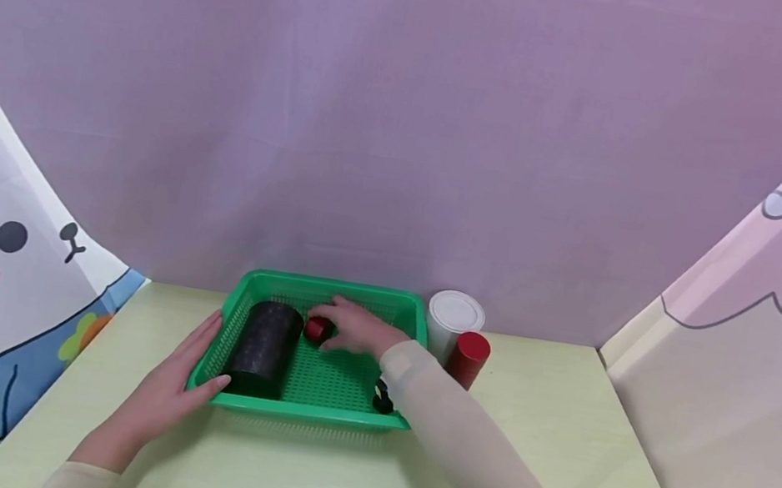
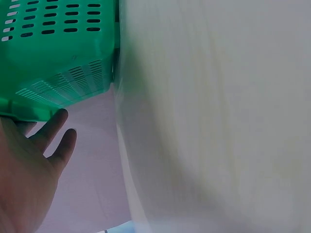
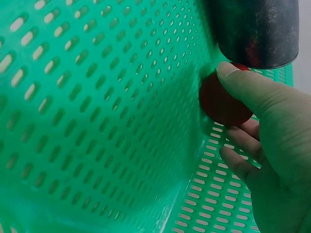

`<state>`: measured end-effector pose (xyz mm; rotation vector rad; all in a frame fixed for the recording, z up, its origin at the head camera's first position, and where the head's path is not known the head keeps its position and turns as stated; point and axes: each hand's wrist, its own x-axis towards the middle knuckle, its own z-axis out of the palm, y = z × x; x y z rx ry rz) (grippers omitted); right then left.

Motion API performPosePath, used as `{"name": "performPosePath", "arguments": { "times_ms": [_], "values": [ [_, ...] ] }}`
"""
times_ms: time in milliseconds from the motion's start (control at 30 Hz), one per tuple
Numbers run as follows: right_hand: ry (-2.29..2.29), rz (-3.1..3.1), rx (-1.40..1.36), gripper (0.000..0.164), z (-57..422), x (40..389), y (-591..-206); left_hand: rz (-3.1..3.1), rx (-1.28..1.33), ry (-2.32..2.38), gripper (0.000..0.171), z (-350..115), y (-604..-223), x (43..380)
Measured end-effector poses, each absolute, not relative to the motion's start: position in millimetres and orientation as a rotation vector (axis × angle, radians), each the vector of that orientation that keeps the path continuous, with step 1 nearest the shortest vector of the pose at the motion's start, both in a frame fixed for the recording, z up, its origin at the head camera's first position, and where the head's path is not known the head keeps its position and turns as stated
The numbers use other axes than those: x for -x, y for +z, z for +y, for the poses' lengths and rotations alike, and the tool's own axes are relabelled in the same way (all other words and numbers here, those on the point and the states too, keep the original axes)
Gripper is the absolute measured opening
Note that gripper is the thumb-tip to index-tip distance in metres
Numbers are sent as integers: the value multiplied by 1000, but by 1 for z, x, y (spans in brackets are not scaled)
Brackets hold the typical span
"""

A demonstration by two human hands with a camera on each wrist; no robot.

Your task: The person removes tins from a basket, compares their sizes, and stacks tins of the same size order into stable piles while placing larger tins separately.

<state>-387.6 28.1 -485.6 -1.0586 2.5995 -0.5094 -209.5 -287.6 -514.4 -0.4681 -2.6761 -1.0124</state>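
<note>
A green perforated plastic basket (image 1: 327,415) sits on the table. In it, at the left, lies a large dark cylinder (image 1: 265,349). My right hand (image 1: 357,330) reaches inside and pinches a small dark red round object (image 1: 318,330) beside the dark cylinder. In the right wrist view, the thumb and fingers are around the red object (image 3: 224,101), whose round end faces the camera; its full shape is hidden. My left hand (image 1: 176,385) rests against the basket's left side with fairly straight fingers, its thumb at the front left corner.
Right of the basket stand a white canister (image 1: 454,318) with a pale lid and a red cylinder (image 1: 468,357), partly behind my right forearm. A purple cloth backdrop (image 1: 408,128) rises behind the table (image 1: 296,474), with cartoon-printed panels at both sides.
</note>
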Motion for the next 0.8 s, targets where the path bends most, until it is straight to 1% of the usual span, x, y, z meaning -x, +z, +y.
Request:
{"name": "performPosePath", "arguments": {
  "times_ms": [367,800],
  "values": [
    [-514,2571,1070,62,28,383,-483,-2687,467,-1011,95,-289,-516,210],
    [-555,2525,1043,60,29,388,-487,-2679,470,-1020,95,-289,-516,210]
  ]
}}
